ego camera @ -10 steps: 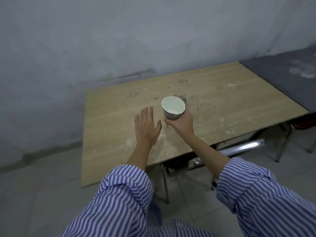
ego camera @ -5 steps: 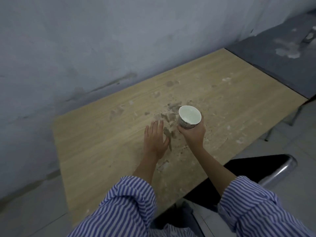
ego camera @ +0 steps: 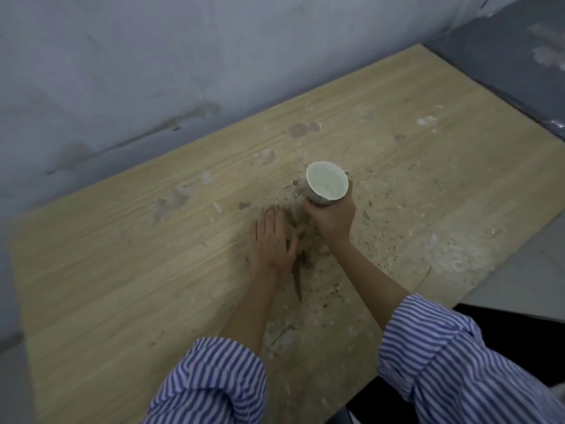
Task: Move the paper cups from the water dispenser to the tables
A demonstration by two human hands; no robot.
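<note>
A white paper cup [ego camera: 326, 184], open side up with print on its wall, is over the middle of a stained wooden table [ego camera: 122, 270]. My right hand [ego camera: 331, 220] is wrapped around its lower part; whether the cup's base touches the tabletop is hidden by the fingers. To the left of that hand, my left hand [ego camera: 272, 240] lies palm down with the fingers spread, low over or on the tabletop, holding nothing. Striped blue-and-white sleeves cover both forearms at the bottom of the view.
A grey wall [ego camera: 183, 56] runs along the table's far edge. A darker grey table [ego camera: 504, 56] adjoins at the top right. A black chair seat [ego camera: 504, 319] sits at the near right edge, with grey floor [ego camera: 526, 270] beyond it.
The view has come closer over the table. Both hands have moved further in over the tabletop and lower, with the cup still in my right hand.
</note>
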